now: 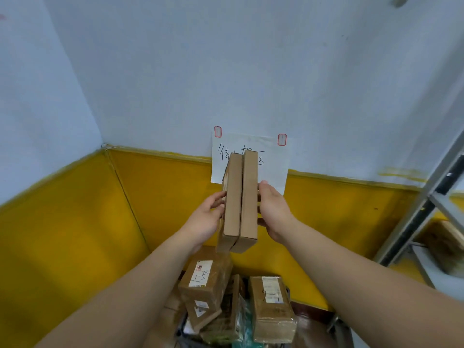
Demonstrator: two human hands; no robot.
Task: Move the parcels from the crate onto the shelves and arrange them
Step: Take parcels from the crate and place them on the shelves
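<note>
Against the blue-and-yellow wall, raised in front of us: two flat cardboard parcels stood on edge, side by side, broad faces touching. We call them the left flat parcel (232, 197) and the right flat parcel (249, 197).

Left hand (207, 218): on the outer face of the left flat parcel, fingers curved onto the cardboard, gripping it from that side.

Right hand (273, 212): holds the right flat parcel from the opposite side. Thumb lies along the near edge and the fingers wrap round the far side. The pair is clamped between our two hands, clear of everything below.

Behind the parcels: a white paper sign (273, 162) with handwritten characters, fixed to the wall, partly covered by the pair.

Below our forearms: a heap of taped brown parcels. One, marked 1-5 (206, 280), lies tilted on top at left. Another, marked 9-1 (272, 305), sits to its right. We cannot tell what container holds them.

Right edge: the grey metal shelf frame (426, 197), with a blurred brown box (444, 237) on one level.
</note>
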